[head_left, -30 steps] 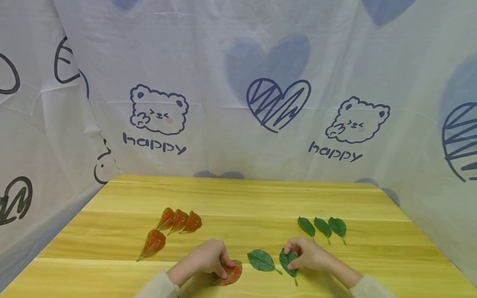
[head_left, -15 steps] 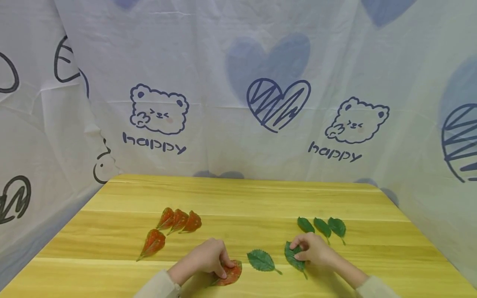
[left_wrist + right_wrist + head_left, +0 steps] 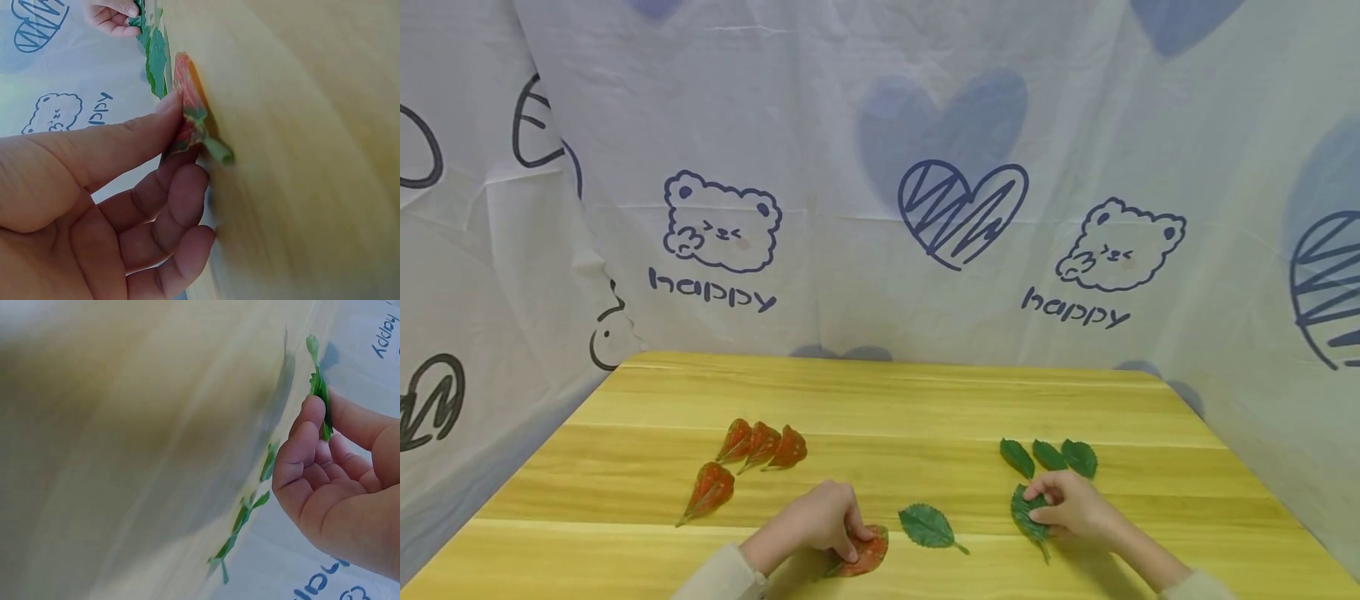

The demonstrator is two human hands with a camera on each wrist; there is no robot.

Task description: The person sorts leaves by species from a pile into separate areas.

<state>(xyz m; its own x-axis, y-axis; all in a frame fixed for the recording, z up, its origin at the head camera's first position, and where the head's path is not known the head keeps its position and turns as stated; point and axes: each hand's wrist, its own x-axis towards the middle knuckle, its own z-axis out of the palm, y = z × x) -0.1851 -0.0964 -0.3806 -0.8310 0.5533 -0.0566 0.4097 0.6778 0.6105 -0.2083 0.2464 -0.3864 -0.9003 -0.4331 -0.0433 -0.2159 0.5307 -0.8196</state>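
My left hand [image 3: 822, 523] pinches a red leaf [image 3: 869, 553] between thumb and fingers near the table's front edge; in the left wrist view this red leaf [image 3: 189, 103] has a green stem. My right hand [image 3: 1071, 507] pinches a green leaf [image 3: 1024, 510] by its side, stem pointing toward me. The right wrist view shows that green leaf [image 3: 320, 394] between thumb and forefinger. Another green leaf [image 3: 927, 526] lies between the two hands. Just beyond the right hand lies a row of green leaves [image 3: 1017, 457], one partly covered by the fingers.
Several red leaves [image 3: 762, 444] lie at the left of the wooden table [image 3: 880, 400], three in a row and one nearer [image 3: 710, 490]. A white cloth [image 3: 850, 308] printed with bears and hearts hangs behind the table and along its sides.
My right hand has carried its green leaf to the right, away from the other loose green leaf and closer to the green row. The left hand and its red leaf have stayed in place.
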